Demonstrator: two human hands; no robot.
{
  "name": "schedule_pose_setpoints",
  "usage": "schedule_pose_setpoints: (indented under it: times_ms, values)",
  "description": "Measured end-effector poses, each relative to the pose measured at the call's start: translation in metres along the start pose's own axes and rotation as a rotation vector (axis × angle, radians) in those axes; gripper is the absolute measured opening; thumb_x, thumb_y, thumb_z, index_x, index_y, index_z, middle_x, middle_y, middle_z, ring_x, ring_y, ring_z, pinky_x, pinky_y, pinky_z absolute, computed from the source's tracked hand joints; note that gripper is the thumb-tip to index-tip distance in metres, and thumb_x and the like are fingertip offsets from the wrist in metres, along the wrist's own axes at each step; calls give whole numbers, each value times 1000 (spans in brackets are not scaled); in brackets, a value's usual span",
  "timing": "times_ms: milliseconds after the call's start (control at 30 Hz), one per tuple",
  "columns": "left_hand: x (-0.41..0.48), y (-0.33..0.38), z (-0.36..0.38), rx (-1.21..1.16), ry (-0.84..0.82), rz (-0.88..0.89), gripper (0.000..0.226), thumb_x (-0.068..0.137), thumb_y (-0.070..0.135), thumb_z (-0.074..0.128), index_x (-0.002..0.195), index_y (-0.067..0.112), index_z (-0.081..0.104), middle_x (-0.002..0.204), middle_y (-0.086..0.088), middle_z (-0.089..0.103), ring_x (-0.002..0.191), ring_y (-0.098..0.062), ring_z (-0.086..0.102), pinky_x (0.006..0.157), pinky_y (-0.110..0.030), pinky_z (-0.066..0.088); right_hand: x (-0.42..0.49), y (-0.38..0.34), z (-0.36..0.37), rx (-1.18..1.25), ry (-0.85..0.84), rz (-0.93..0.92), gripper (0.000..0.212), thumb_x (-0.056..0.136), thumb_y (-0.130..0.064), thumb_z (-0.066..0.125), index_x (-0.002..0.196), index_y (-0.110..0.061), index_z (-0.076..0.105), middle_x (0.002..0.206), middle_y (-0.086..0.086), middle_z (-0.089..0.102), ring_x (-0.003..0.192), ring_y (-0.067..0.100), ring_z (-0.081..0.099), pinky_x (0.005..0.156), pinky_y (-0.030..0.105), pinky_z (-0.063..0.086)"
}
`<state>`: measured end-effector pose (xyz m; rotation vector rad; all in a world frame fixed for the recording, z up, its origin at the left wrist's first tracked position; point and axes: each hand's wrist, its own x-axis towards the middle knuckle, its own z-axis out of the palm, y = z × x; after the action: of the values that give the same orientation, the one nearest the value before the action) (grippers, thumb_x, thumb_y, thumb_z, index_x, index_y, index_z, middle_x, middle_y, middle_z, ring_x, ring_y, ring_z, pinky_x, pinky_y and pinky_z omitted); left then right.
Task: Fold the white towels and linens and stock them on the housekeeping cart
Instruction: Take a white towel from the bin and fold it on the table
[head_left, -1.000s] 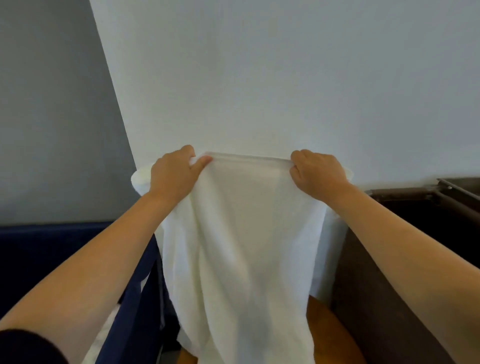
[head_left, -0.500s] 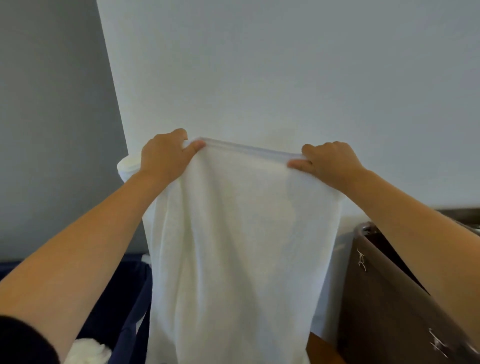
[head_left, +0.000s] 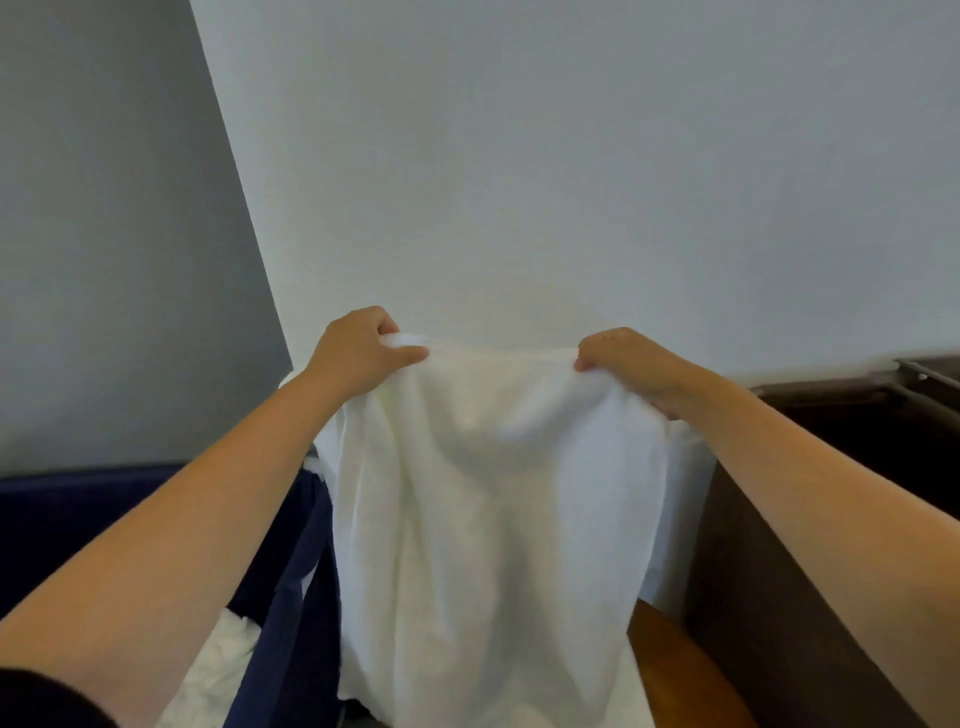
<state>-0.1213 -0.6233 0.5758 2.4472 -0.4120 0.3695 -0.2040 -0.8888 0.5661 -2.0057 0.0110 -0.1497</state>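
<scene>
You hold a white towel (head_left: 493, 519) up in front of you by its top edge, with both arms stretched forward. Your left hand (head_left: 358, 353) grips the upper left corner: its fingers (head_left: 410, 356) are curled round the bunched hem, with the thumb lying along the near face of the cloth. Your right hand (head_left: 631, 366) grips the upper right corner in the same way, its fingertips (head_left: 587, 359) pinched down over the edge. The hem between your hands sags a little, and the towel hangs from it in long, loose folds. Its lower end runs out of the bottom of the view.

The towel hangs between a navy fabric hamper (head_left: 291, 597) on your left and the dark brown cart (head_left: 769, 597) on your right. Whether the cloth touches either one, you cannot tell from here. A heap of white linen (head_left: 218, 665) lies inside the hamper, under your left forearm. A rounded orange-brown wooden piece (head_left: 680, 670) shows low down, between the towel and the cart wall. Behind the towel stands a white wall (head_left: 571, 182), which meets a grey wall (head_left: 104, 234) on the left. A black sleeve (head_left: 41, 701) covers your left upper arm at the bottom corner.
</scene>
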Motion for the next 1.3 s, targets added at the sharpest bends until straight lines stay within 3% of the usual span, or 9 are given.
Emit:
schedule_pose_setpoints:
  times_ms: [133,267,400,567,733,933,1067,1167,1300]
  values:
    - [-46,-32,66,-76,-167,-79,45,83,14,68,125,16,51,117,-2,49,97,-13,45,80,-23,35,1,59,61,-82,-22,211,18,94,-19,48,77,-12,49,71,6,47,62,20,44,53,26,33]
    - [-106,-52,137,-271,-306,-201,26,82,2,62,105,14,65,101,3,58,95,-11,51,74,-15,35,-19,119,125,-72,-23,345,19,97,-23,46,84,-10,48,77,6,49,63,17,45,51,26,35]
    - [-154,-64,192,-532,-473,-376,13,81,7,68,85,19,66,85,5,61,84,-12,55,66,-10,42,-50,171,175,128,-118,534,22,93,-12,52,113,-19,45,94,9,55,73,16,53,61,24,44]
    - [-184,-80,224,-822,-660,-585,27,84,-7,53,99,14,62,98,-9,63,96,-23,63,88,-34,54,-74,206,194,91,-117,548,18,93,-1,48,83,-13,58,77,2,59,68,13,54,56,14,45]
    - [-191,-99,247,-709,-658,-416,26,81,-2,65,88,23,63,89,5,63,86,-19,64,77,-26,54,-84,217,197,9,-100,569,24,92,-1,46,86,-9,68,77,-4,61,72,7,56,60,10,45]
    - [-190,-105,263,-358,-705,-164,15,87,35,65,87,22,57,81,12,55,77,-9,53,72,-19,40,-89,220,190,22,-38,637,16,92,-19,55,87,-15,70,85,-3,63,82,11,57,69,16,46]
    - [-184,-110,272,-112,-836,-90,33,86,52,57,84,20,52,78,8,53,71,-11,52,64,-21,38,-88,219,183,-177,-190,603,31,79,-36,72,88,-7,72,88,6,66,75,12,58,67,19,48]
    - [-181,-113,280,-24,-865,-29,43,81,62,57,67,25,39,63,9,46,59,-8,44,55,-20,31,-87,223,175,-417,-377,607,26,85,-28,68,97,-6,72,95,13,66,83,22,61,73,26,51]
    - [-172,-122,290,76,-992,196,34,84,55,59,94,23,53,96,2,63,82,-17,58,70,-24,42,-94,232,173,-656,-448,596,14,91,-13,55,103,-10,62,96,5,54,80,18,52,62,19,42]
